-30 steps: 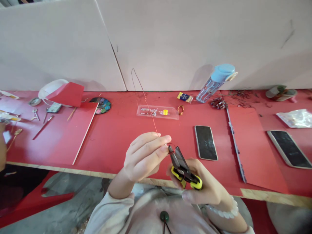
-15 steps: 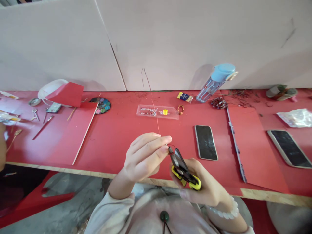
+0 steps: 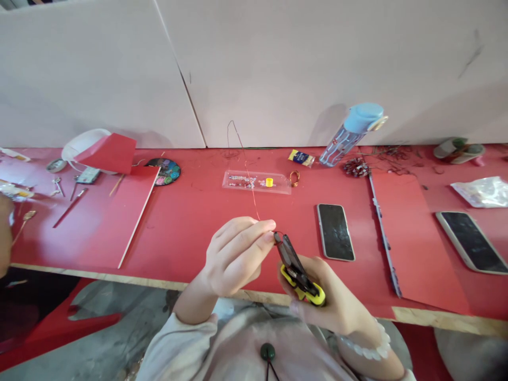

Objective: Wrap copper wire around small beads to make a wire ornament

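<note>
A thin copper-red wire (image 3: 248,170) rises from the fingertips of my left hand (image 3: 236,256) and bends over in a loop at its top. My left thumb and forefinger pinch it. Wrapped round black pliers with yellow handles (image 3: 296,267) is my right hand (image 3: 327,293). The plier jaws touch or nearly touch my left fingertips, with a short curve of wire at their tips. Beyond my hands lies a clear tray (image 3: 281,188) holding small beads and a yellow cap (image 3: 269,182).
A phone (image 3: 335,233) lies right of my hands, a blue-lidded bottle (image 3: 351,135) behind it. Further right are a red board (image 3: 416,243) and a second phone (image 3: 472,242). Leftward are another board (image 3: 127,211), a painted disc (image 3: 169,172) and a white bowl (image 3: 81,143). Part of another person shows at the left edge.
The upper loop of the wire has dropped a little and shifted left. The pliers have turned slightly, and their jaws look closer together.
</note>
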Available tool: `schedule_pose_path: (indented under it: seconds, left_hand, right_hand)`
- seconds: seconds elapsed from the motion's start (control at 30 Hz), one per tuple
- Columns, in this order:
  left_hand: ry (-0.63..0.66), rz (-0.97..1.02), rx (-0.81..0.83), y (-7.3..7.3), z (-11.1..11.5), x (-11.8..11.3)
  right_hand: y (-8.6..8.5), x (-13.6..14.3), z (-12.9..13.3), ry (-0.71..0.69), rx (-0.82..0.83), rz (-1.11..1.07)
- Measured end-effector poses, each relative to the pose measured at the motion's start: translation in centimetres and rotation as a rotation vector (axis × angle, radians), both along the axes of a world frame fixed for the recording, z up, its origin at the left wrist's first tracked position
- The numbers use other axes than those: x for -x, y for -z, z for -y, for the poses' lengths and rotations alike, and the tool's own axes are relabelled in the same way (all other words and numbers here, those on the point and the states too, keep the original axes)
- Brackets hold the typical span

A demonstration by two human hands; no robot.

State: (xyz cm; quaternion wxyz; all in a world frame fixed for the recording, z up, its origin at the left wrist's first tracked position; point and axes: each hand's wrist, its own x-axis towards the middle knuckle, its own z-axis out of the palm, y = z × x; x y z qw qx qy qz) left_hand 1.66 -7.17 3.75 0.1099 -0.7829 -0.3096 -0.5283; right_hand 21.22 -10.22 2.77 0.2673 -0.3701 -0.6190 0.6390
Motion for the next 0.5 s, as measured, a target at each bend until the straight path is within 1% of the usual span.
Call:
schedule_pose_path:
  seconds: [0.1,0.33,0.4,0.5]
  left_hand:
    - [-0.021,-0.044,-0.036,-0.2,0.0,0.1]
    - [-0.01,-0.099,-0.023,-0.2,0.0,0.1]
    - [-0.024,-0.114,-0.022,-0.2,0.0,0.0]
    - [-0.06,-0.124,-0.051,-0.2,0.1,-0.3]
  right_hand:
    - [0.0,0.0,0.3,0.041,-0.05,0.065]
    - [0.5,0.2,1.3,0.084,-0.14,0.172]
    - [0.7,0.2,1.4,0.098,-0.164,0.185]
    - [0.8,0.4,1.4,0.099,-0.158,0.18]
